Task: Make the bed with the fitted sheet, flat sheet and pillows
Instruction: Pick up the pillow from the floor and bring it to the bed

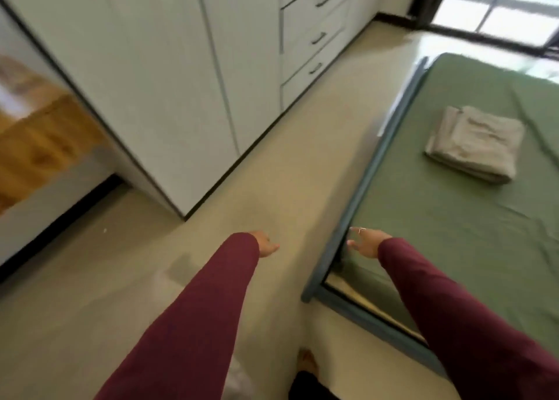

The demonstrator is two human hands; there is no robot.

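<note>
- Fitted sheet point(453, 218): a green cloth covers the mattress, lying to the right of and beyond both grips. It looks stretched on with a few creases; judged from this, the fitted-sheet step is done or nearly done.
- Flat sheet point(476, 144): a folded grey bundle rests on the green surface, well beyond the right grip and to its right. It is folded shut, so spreading it is not yet begun. Whether the bundle is the flat sheet alone cannot be told.
- Pillows: none in view; that step remains.
- Left grip point(266, 243): extended over the floor, fingers relaxed, holding nothing.
- Right grip point(367, 240): fingers spread and straight, holding nothing, hovering at the near corner of the bed frame point(372, 169); contact with the frame cannot be confirmed.
- Bed frame: a blue-grey rail runs away from the right grip along the mattress edge.
- Surroundings: white wardrobe point(169, 75) with drawers point(314, 36) left of and beyond the left grip; beige floor point(272, 172) between wardrobe and bed; a window point(508, 6) far beyond the right grip.
- Obstructions: nothing visible lies between the grips and the folded bundle; the aisle beside the bed is narrow.
</note>
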